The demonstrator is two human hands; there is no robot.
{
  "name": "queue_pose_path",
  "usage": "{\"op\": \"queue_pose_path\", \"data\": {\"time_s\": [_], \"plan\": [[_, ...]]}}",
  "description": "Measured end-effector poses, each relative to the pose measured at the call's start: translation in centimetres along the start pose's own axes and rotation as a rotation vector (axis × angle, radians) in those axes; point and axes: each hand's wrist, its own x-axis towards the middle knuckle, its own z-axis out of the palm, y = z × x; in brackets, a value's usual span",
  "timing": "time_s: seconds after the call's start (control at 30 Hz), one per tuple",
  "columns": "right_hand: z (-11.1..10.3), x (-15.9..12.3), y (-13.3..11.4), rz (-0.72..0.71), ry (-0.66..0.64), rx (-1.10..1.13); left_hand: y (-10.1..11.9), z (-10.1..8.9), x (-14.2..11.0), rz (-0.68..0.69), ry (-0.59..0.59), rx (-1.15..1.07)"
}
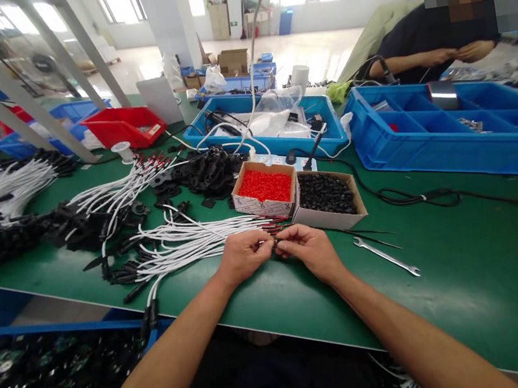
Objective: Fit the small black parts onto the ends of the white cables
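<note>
While near a carton edge point(327, 218), right hand point(309, 248) with room toward wrench point(386, 256).

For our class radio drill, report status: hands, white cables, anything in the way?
Left hand and right hand together, pinching something small, mostly hidden. White cables bunched beside left hand. Red-parts box just beyond hands; nothing visibly blocking.

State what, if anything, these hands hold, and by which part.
Left hand and right hand apparently pinch a white cable by its wire ends; fingertips hide the exact spot.
</note>
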Motion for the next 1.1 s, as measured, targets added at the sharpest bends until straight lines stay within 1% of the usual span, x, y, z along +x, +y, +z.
{"op": "queue_pose_path", "data": {"time_s": [0.13, 0.23, 0.4, 0.5, 0.6, 0.67, 0.7, 0.77, 0.8, 0.83, 0.87, 0.97, 1.03, 1.1], "plan": [[0.1, 0.1, -0.1, -0.002, -0.007, -0.027, 0.0, 0.1, 0.1, -0.008, -0.018, -0.002], [0.0, 0.1, 0.0, -0.034, -0.021, -0.103, 0.0, 0.1, 0.0, 0.001, -0.038, 0.023], [-0.5, -0.2, 0.3, -0.2, 0.003, -0.401, -0.3, -0.2, -0.2, 0.011, -0.114, 0.153], [-0.8, -0.3, 0.0, -0.314, -0.044, -0.543, -0.4, -0.3, -0.5, 0.011, -0.138, 0.185], [-0.8, -0.3, -0.2, -0.383, -0.078, -0.597, -0.4, -0.2, -0.6, 0.09, -0.191, 0.166], [-0.8, -0.2, -0.2, -0.392, -0.065, -0.6, -0.6, 0.0, -0.6, 0.154, -0.194, 0.195], [-0.8, -0.2, -0.2, -0.386, -0.048, -0.591, -0.7, 0.0, -0.5, 0.159, -0.163, 0.229], [-1.0, -0.1, -0.2, -0.364, -0.005, -0.565, -0.9, 0.0, -0.4, 0.117, -0.069, 0.298], [-1.1, -0.1, -0.2, -0.352, 0.012, -0.557, -1.0, 0.0, -0.3, 0.091, -0.04, 0.315], [-1.1, -0.1, -0.2, -0.344, 0.02, -0.555, -1.0, -0.1, -0.2, 0.078, -0.041, 0.314], [-1.2, -0.1, -0.2, -0.34, 0.02, -0.557, -1.0, -0.3, -0.2, 0.085, -0.07, 0.299], [-1.4, 0.0, -0.2, -0.324, 0.002, -0.56, -0.7, -0.7, -0.1, 0.169, -0.177, 0.225], [-1.5, 0.0, -0.1, -0.307, -0.001, -0.569, -0.6, -0.9, -0.2, 0.198, -0.198, 0.183], [-1.6, 0.1, -0.1, -0.302, -0.009, -0.594, -0.5, -0.9, -0.2, 0.194, -0.202, 0.149]]}}
